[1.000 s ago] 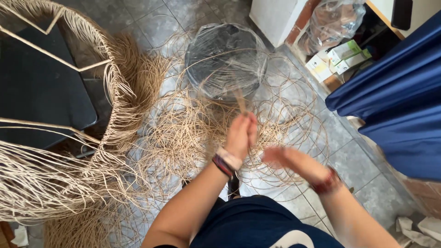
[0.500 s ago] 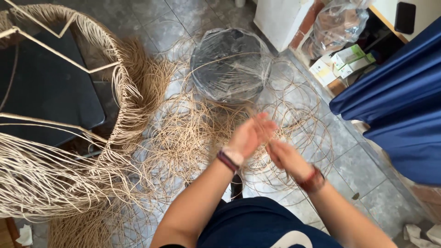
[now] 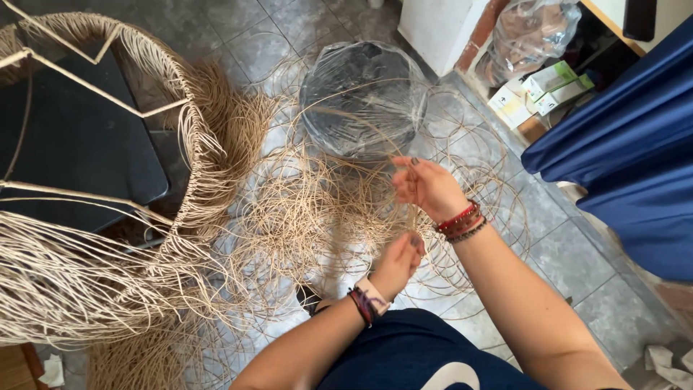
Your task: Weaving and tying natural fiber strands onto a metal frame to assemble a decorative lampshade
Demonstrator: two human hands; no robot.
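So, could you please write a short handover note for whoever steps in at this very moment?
Left hand: pinching tan cane strands low, near the lap.
Right hand: higher up, fingers closed on the same strands.
Loose cane lies tangled over the tiled floor; a plastic-wrapped bucket stands beyond it.
Done: the chair frame on the left is partly wrapped, with many ends hanging.
Left: much of the frame is bare and the pile is unsorted.

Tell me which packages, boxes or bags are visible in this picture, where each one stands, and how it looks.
Small carton: top right, on the floor by the blue cloth; rectangular, green and white.
Second carton: just left of it; flat, pale cream.
Clear plastic bag: behind the cartons, top right; crumpled, see-through.
Plastic-wrapped round thing: top centre, on the floor tiles; dark inside, shiny film over it.
No screens or signs show.
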